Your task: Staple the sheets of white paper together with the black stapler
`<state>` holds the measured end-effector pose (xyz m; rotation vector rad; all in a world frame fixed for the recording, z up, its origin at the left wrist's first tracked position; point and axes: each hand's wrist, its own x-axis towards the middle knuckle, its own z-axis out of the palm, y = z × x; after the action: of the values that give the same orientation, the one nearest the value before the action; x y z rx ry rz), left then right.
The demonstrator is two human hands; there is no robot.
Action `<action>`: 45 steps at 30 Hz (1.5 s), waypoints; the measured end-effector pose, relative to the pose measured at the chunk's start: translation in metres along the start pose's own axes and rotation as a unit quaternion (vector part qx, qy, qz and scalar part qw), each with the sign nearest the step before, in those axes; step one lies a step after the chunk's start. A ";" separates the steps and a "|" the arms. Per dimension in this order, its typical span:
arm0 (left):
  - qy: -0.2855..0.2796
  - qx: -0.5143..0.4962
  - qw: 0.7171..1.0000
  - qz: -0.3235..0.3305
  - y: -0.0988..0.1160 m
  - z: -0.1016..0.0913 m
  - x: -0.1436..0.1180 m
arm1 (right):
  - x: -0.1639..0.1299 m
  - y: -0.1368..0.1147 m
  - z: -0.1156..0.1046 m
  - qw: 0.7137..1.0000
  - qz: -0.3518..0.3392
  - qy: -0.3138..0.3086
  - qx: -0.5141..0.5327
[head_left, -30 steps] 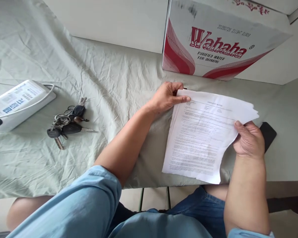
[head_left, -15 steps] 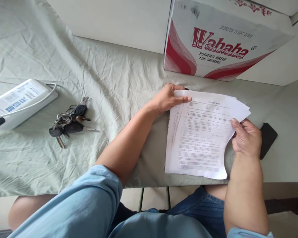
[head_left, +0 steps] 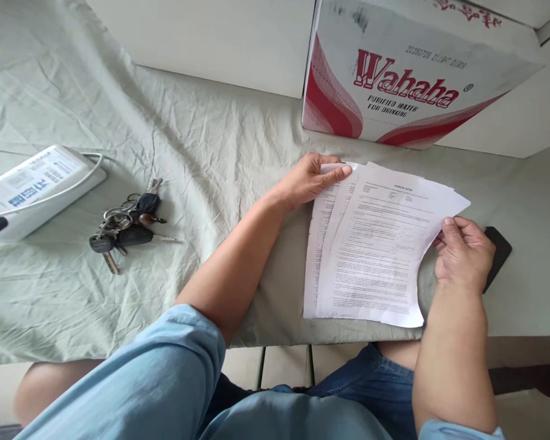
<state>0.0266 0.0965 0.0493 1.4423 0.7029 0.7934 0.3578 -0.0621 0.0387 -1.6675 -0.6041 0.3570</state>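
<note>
Several printed paper sheets (head_left: 380, 250) lie overlapping and slightly fanned out near the table's front edge. My left hand (head_left: 309, 180) pinches their upper left corner, its thumb on top of the pages and its fingers underneath. At the right edge, my right hand (head_left: 465, 250) is closed on the upper sheets, thumb above and fingertips hidden below. The top page bends a little along that side. Just beyond my right hand is a black phone-like slab (head_left: 499, 256), partly covered by the hand.
A bunch of keys (head_left: 128, 226) lies left of my left arm. Farther left sits a white device (head_left: 41, 189) with a label and cable. A Wahaha water carton (head_left: 407, 79) stands behind the papers. Wrinkled pale green cloth (head_left: 238, 183) covers the table.
My right hand has moved slightly right, drawing the upper sheets along, so more of the pages beneath shows on the left. My left hand has stayed at the corner.
</note>
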 end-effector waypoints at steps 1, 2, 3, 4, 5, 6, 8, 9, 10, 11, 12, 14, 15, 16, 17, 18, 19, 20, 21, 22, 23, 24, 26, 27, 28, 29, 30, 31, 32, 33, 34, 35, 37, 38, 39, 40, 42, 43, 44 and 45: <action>0.001 -0.003 1.000 -0.003 0.000 0.000 0.000 | 0.001 0.000 -0.001 1.000 0.005 0.002 0.003; 0.001 -0.006 1.000 -0.006 0.001 0.000 -0.001 | 0.002 0.000 -0.001 1.000 0.011 0.001 0.006; 0.001 -0.009 1.000 -0.011 0.001 0.000 -0.001 | 0.002 0.000 -0.001 1.000 0.017 -0.004 0.009; 0.001 -0.012 1.000 -0.015 0.001 0.000 -0.002 | 0.001 0.001 0.000 1.000 0.022 -0.012 0.013; 0.001 -0.015 1.000 -0.018 0.001 0.000 -0.002 | 0.000 0.001 0.001 0.999 0.027 -0.023 0.018; 0.001 -0.018 1.000 -0.021 0.001 0.001 -0.003 | -0.001 0.002 0.003 0.999 0.030 -0.035 0.024; 0.001 -0.026 0.999 -0.025 0.001 0.002 -0.003 | -0.005 0.004 0.007 0.997 0.034 -0.063 0.036; 0.001 -0.030 0.999 -0.027 0.000 0.002 -0.003 | -0.007 0.004 0.009 0.995 0.035 -0.077 0.043; 0.004 -0.034 0.999 -0.030 0.000 0.003 -0.003 | -0.009 0.004 0.011 0.994 0.037 -0.090 0.049; 0.007 -0.037 0.999 -0.033 -0.001 0.003 -0.003 | -0.010 0.004 0.013 0.993 0.038 -0.100 0.054; 0.011 -0.040 0.999 -0.035 -0.001 0.003 -0.003 | -0.012 0.003 0.015 0.992 0.038 -0.107 0.059; 0.014 -0.046 0.998 -0.035 -0.001 0.003 -0.003 | -0.015 0.001 0.018 0.991 0.031 -0.106 0.070; 0.008 -0.045 0.998 -0.034 0.000 0.003 -0.003 | -0.016 0.000 0.018 0.992 0.024 -0.101 0.075; -0.003 -0.042 0.999 -0.034 0.000 0.002 -0.003 | -0.018 -0.002 0.019 0.992 0.016 -0.096 0.080; -0.017 -0.037 0.999 -0.035 0.000 0.002 -0.003 | -0.019 -0.004 0.019 0.992 0.008 -0.092 0.085; -0.030 -0.031 0.998 -0.036 0.000 0.002 -0.003 | -0.020 -0.006 0.019 0.992 0.000 -0.091 0.090; -0.040 -0.027 0.998 -0.037 -0.001 0.002 -0.002 | -0.020 -0.008 0.019 0.991 -0.005 -0.094 0.095; -0.040 -0.030 0.998 -0.036 -0.003 0.002 -0.002 | -0.021 -0.010 0.017 0.990 -0.007 -0.100 0.098; -0.028 -0.040 0.998 -0.032 -0.006 0.003 -0.001 | -0.020 -0.012 0.014 0.989 -0.006 -0.108 0.099; -0.008 -0.056 0.998 -0.025 -0.008 0.003 0.001 | -0.018 -0.014 0.011 0.988 0.001 -0.123 0.097; 0.021 -0.078 0.997 -0.015 -0.011 0.003 0.003 | -0.016 -0.016 0.006 0.985 0.015 -0.143 0.093; 0.055 -0.103 0.993 -0.002 -0.014 0.002 0.005 | -0.014 -0.018 0.001 0.982 0.031 -0.163 0.087; 0.123 -0.157 0.980 0.024 -0.020 0.001 0.010 | -0.009 -0.023 -0.009 0.976 0.057 -0.199 0.075; 0.152 -0.183 0.971 0.034 -0.022 0.000 0.013 | -0.007 -0.025 -0.013 0.972 0.066 -0.216 0.072; 0.177 -0.208 0.961 0.042 -0.024 -0.001 0.015 | -0.007 -0.027 -0.015 0.967 0.071 -0.231 0.074; 0.197 -0.231 0.952 0.049 -0.025 -0.002 0.018 | -0.009 -0.028 -0.015 0.963 0.075 -0.247 0.080; 0.210 -0.249 0.944 0.052 -0.026 -0.002 0.019 | -0.012 -0.030 -0.012 0.957 0.082 -0.266 0.087; 0.217 -0.259 0.940 0.054 -0.026 -0.002 0.020 | -0.016 -0.031 -0.008 0.950 0.093 -0.284 0.095; 0.218 -0.261 0.939 0.054 -0.027 -0.002 0.021 | -0.022 -0.032 -0.002 0.944 0.106 -0.294 0.102; 0.215 -0.253 0.942 0.052 -0.027 -0.001 0.021 | -0.028 -0.032 0.005 0.942 0.117 -0.295 0.107; 0.207 -0.237 0.948 0.048 -0.027 -0.001 0.021 | -0.033 -0.032 0.012 0.943 0.128 -0.286 0.109; 0.199 -0.216 0.955 0.043 -0.026 -0.002 0.021 | -0.038 -0.031 0.017 0.949 0.133 -0.264 0.109; 0.184 -0.176 0.967 0.027 -0.027 -0.006 0.020 | -0.041 -0.030 0.024 0.965 0.118 -0.209 0.108; 0.176 -0.160 0.971 0.008 -0.027 -0.010 0.019 | -0.039 -0.029 0.024 0.972 0.097 -0.182 0.111; 0.166 -0.146 0.975 -0.023 -0.028 -0.014 0.019 | -0.035 -0.028 0.021 0.978 0.070 -0.159 0.118; 0.152 -0.131 0.978 -0.062 -0.029 -0.018 0.018 | -0.029 -0.026 0.017 0.981 0.038 -0.139 0.129; 0.115 -0.088 0.980 -0.134 -0.032 -0.022 0.018 | -0.013 -0.024 0.006 0.981 -0.015 -0.113 0.159; 0.102 -0.057 0.981 -0.153 -0.033 -0.021 0.017 | -0.006 -0.023 0.000 0.980 -0.033 -0.105 0.169; 0.101 -0.017 0.982 -0.156 -0.033 -0.018 0.016 | 0.001 -0.022 -0.005 0.978 -0.049 -0.096 0.177; 0.115 0.033 0.982 -0.143 -0.032 -0.012 0.016 | 0.007 -0.021 -0.009 0.977 -0.064 -0.089 0.181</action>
<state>0.0269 0.1174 0.0177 1.2818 1.0963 0.7222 0.3643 -0.0631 0.0615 -1.2496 -0.7288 0.4939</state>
